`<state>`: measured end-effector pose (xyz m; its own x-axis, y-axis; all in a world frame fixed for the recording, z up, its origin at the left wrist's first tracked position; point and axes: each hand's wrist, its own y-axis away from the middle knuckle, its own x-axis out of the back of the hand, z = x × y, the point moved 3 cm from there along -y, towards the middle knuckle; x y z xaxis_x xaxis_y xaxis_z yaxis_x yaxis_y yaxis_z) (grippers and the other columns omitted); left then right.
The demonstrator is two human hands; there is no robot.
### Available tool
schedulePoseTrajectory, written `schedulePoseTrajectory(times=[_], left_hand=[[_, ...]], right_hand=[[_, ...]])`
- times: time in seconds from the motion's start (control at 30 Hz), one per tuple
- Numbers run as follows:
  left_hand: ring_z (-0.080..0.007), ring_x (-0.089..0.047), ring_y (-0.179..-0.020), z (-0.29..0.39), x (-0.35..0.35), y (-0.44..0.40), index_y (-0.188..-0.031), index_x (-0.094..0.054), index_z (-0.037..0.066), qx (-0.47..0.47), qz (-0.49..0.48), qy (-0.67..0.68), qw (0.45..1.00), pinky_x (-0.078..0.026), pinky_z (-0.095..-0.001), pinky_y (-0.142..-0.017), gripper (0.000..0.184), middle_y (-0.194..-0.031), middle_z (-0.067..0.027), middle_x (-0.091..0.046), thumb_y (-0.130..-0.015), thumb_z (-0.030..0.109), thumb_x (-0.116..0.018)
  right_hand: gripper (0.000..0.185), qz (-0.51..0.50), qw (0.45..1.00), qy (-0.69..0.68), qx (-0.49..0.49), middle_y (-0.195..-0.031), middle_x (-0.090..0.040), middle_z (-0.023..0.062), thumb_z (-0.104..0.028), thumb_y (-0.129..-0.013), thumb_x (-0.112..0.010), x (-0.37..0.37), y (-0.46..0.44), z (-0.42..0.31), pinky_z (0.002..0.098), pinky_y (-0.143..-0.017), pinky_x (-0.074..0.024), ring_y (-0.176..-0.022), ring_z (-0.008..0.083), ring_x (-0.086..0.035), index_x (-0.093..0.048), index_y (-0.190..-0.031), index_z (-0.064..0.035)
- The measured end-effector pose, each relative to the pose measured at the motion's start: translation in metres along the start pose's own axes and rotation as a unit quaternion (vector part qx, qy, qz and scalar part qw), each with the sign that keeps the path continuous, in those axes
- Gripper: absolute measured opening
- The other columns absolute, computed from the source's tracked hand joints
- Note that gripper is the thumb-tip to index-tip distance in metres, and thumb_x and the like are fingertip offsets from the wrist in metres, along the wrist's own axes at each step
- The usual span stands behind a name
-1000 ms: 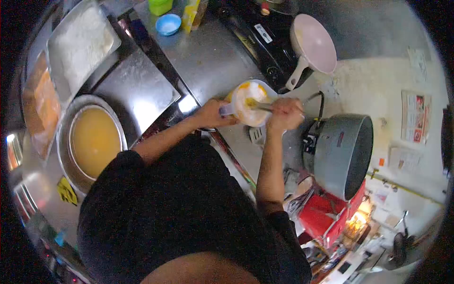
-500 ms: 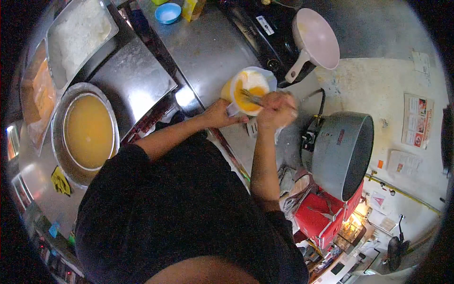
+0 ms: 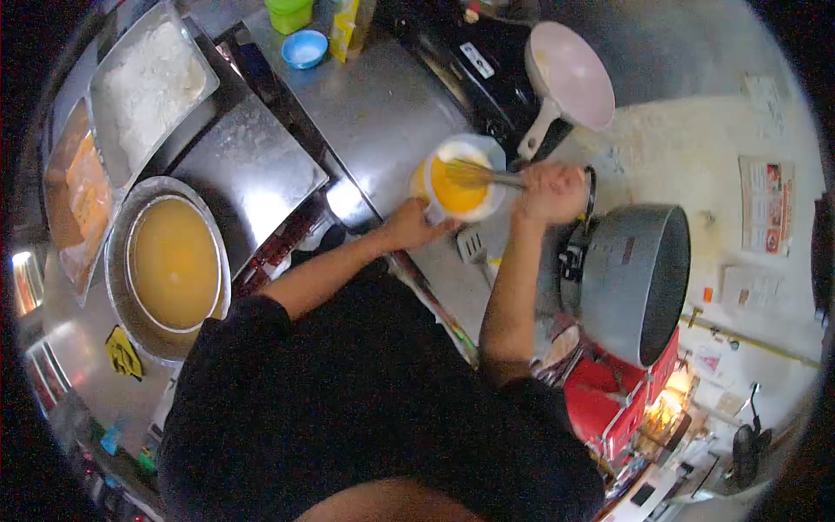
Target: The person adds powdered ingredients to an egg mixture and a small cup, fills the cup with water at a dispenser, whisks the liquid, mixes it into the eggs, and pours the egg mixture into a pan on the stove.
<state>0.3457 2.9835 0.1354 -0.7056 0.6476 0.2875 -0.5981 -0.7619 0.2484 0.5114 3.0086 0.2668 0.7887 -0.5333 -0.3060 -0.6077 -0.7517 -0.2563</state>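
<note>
My left hand (image 3: 416, 224) is closed round the handle of a pitcher (image 3: 430, 184) above the metal counter. Yellow liquid and some white material show inside the pitcher. My right hand (image 3: 553, 191) grips the handle of a wire whisk (image 3: 470, 173), whose wires are over the pitcher's mouth, in or just above the yellow liquid. A slotted turner (image 3: 473, 247) lies on the counter just below the pitcher.
A steel bowl of yellowish liquid (image 3: 177, 261) and a tray of white powder (image 3: 148, 83) are at left. A pink pan (image 3: 571, 76) rests on the black stove (image 3: 474, 61). A large grey pot (image 3: 622, 278) stands at right. A blue bowl (image 3: 304, 50) is at the top.
The whisk has shifted within the pitcher's mouth and my right hand has moved right. More yellow and less white shows in the pitcher than before. The view has shifted slightly.
</note>
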Motion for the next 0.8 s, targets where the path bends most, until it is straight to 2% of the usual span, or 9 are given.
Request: schedulePoseTrajectory(times=[0.13, 0.17, 0.27, 0.33, 0.4, 0.53, 0.6, 0.7, 0.8], left_hand=[[-0.0344, -0.065, -0.089, 0.023, 0.014, 0.01, -0.115, -0.058, 0.002, -0.057, 0.011, 0.084, 0.995, -0.051, -0.0444, -0.078, 0.063, -0.098, -0.021, -0.066, -0.079, 0.051, -0.067], [-0.0343, -0.065, -0.09, 0.017, -0.003, 0.019, -0.115, -0.058, 0.002, -0.078, 0.078, 0.077, 0.991, -0.051, -0.0442, -0.079, 0.06, -0.1, -0.0201, -0.066, -0.08, 0.05, -0.067], [-0.034, -0.062, -0.099, 0.03, 0.012, 0.008, -0.118, -0.057, 0.005, -0.28, 0.173, 0.058, 0.943, -0.049, -0.0437, -0.085, 0.053, -0.109, -0.0193, -0.063, -0.083, 0.044, -0.065], [-0.0337, -0.061, -0.101, 0.043, 0.024, 0.019, -0.119, -0.057, 0.005, -0.064, 0.055, 0.038, 0.996, -0.048, -0.0433, -0.086, 0.05, -0.111, -0.0192, -0.063, -0.084, 0.04, -0.064], [-0.0359, -0.059, -0.104, 0.047, 0.018, 0.03, -0.12, -0.051, -0.002, 0.03, -0.034, 0.052, 0.998, -0.047, -0.0436, -0.09, 0.062, -0.113, -0.0244, -0.059, -0.082, 0.044, -0.065], [-0.0388, -0.059, -0.103, 0.038, 0.027, 0.014, -0.12, -0.046, -0.014, -0.025, -0.008, 0.064, 0.998, -0.048, -0.0445, -0.09, 0.083, -0.112, -0.0323, -0.056, -0.077, 0.054, -0.068], [-0.0357, -0.059, -0.103, 0.028, 0.026, 0.011, -0.12, -0.049, -0.009, 0.054, -0.039, 0.024, 0.997, -0.048, -0.045, -0.089, 0.074, -0.111, -0.0308, -0.058, -0.079, 0.05, -0.068], [-0.028, -0.062, -0.097, 0.003, 0.008, -0.008, -0.12, -0.054, 0.002, -0.041, -0.033, 0.067, 0.996, -0.05, -0.0427, -0.085, 0.058, -0.102, -0.0239, -0.063, -0.083, 0.044, -0.066], [-0.0223, -0.065, -0.08, -0.016, -0.005, -0.019, -0.117, -0.058, 0.006, -0.125, 0.048, 0.042, 0.99, -0.052, -0.0403, -0.075, 0.047, -0.09, -0.015, -0.067, -0.084, 0.039, -0.065]], right_hand=[[0.031, -0.045, 0.997, -0.023, -0.054, -0.046, -0.037, 0.0022, -0.027, -0.091, -0.036, -0.001, 0.01, 0.027, 0.0246, -0.038, -0.0333, -0.039, 0.0113, -0.038, -0.04, -0.063, -0.0146], [0.03, 0.032, 0.995, -0.041, -0.081, -0.046, -0.038, 0.0027, -0.027, -0.09, -0.035, 0.031, 0.009, 0.016, 0.0248, -0.037, -0.0328, -0.039, 0.0113, -0.038, -0.04, -0.063, -0.0143], [0.029, 0.062, 0.91, -0.405, -0.058, -0.048, -0.039, 0.0037, -0.025, -0.089, -0.036, 0.051, -0.024, 0.042, 0.0257, -0.036, -0.0298, -0.039, 0.0123, -0.037, -0.038, -0.063, -0.013], [0.028, 0.072, 0.921, -0.381, -0.044, -0.049, -0.039, 0.0037, -0.025, -0.088, -0.037, 0.049, -0.008, 0.049, 0.0264, -0.036, -0.0292, -0.04, 0.0132, -0.036, -0.037, -0.063, -0.0126], [0.028, 0.053, 0.997, -0.017, -0.061, -0.049, -0.038, 0.0032, -0.025, -0.087, -0.038, 0.007, -0.008, 0.033, 0.0271, -0.038, -0.0306, -0.039, 0.0139, -0.034, -0.036, -0.062, -0.0128], [0.027, 0.025, 0.997, 0.053, 0.045, -0.05, -0.037, 0.0029, -0.025, -0.083, -0.044, 0.011, 0.001, -0.011, 0.0312, -0.042, -0.0354, -0.042, 0.016, -0.035, -0.038, -0.061, -0.0114], [0.02, 0.021, 0.974, 0.208, 0.084, -0.054, -0.046, 0.0052, -0.022, -0.075, -0.052, 0.02, 0.006, -0.009, 0.0321, -0.045, -0.0391, -0.046, 0.0178, -0.044, -0.045, -0.062, -0.0092], [0.016, 0.008, 0.918, 0.381, 0.11, -0.058, -0.055, 0.0076, -0.019, -0.066, -0.063, 0.034, -0.018, 0.021, 0.0333, -0.048, -0.0432, -0.051, 0.0203, -0.054, -0.053, -0.063, -0.0066], [0.021, 0.08, 0.946, 0.303, 0.083, -0.054, -0.047, 0.0056, -0.021, -0.072, -0.059, 0.068, -0.023, 0.079, 0.0335, -0.045, -0.0399, -0.046, 0.0192, -0.045, -0.046, -0.062, -0.0086]])
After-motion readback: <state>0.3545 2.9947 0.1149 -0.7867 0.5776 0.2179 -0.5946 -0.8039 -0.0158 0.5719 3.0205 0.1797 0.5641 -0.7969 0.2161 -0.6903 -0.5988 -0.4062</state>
